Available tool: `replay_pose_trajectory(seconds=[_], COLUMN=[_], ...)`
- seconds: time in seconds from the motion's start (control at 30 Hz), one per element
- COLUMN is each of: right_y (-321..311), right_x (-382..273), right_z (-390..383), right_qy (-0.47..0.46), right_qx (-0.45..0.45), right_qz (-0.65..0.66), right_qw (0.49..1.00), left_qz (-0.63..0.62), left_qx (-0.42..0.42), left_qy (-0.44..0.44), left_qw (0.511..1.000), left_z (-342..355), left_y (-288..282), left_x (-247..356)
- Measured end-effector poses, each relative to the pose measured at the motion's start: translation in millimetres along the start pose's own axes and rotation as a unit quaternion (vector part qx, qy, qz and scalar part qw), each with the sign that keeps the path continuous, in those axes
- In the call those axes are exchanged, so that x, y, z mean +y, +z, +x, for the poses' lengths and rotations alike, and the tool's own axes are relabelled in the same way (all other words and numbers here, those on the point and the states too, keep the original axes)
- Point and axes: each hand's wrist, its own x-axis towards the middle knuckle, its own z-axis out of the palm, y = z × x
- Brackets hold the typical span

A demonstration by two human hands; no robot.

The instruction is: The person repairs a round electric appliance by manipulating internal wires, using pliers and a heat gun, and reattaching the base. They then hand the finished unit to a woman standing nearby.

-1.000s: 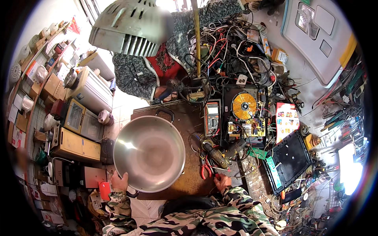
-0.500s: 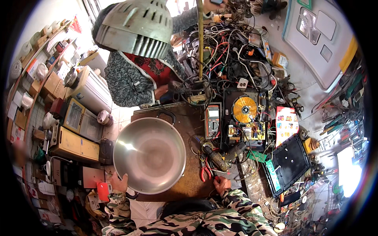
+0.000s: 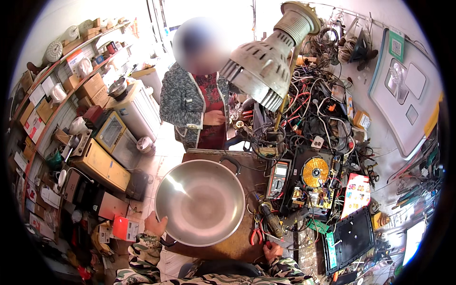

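Observation:
A wide, shiny steel pan [image 3: 199,204] with dark side handles stands on the brown worktable [image 3: 237,251] in front of me. My left hand [image 3: 155,224] is at its near left rim, thumb up against the edge and the other fingers partly hidden. Beside the table's near right part, my right hand [image 3: 272,252] is closed, with a small red thing at its fingertips that I cannot make out. Just left of it lie red-handled pliers [image 3: 257,233]. A dark, worn power tool [image 3: 272,222] lies beyond that hand.
A person [image 3: 194,104] stands across the table, under a hanging lamp [image 3: 261,66]. To the right are a multimeter [image 3: 279,178], an opened induction cooker [image 3: 316,173], a black cover panel [image 3: 352,237] and heaped cables [image 3: 308,109]. Loaded shelves [image 3: 61,99] line the left.
My view has tilted up, so the table sits lower in the picture. The person across has straightened, with one arm lowered. My hands stay by the pan and the pliers.

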Motion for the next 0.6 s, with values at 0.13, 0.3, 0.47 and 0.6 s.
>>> replay_pose_trajectory(seconds=[0.13,0.3,0.47,0.6], right_y=[-3,23,33,4], right_x=[-5,29,36,11], right_z=[1,5,2,7], right_qy=[0.003,-0.012,-0.098,-0.031], right_qx=[0.000,0.046,0.136,0.007], right_qz=[0.007,-0.005,-0.027,-0.001], right_qw=[1.000,0.999,0.985,1.000], left_qz=[0.015,-0.023,0.026,0.032], left_qx=[0.005,0.013,0.003,0.009], left_qy=[-0.016,-0.024,-0.035,-0.036], left_qw=[1.000,0.999,0.999,0.999], left_z=[-5,-7,-9,-3], left_y=[-3,-5,-8,-7], left_x=[9,23,24,22])
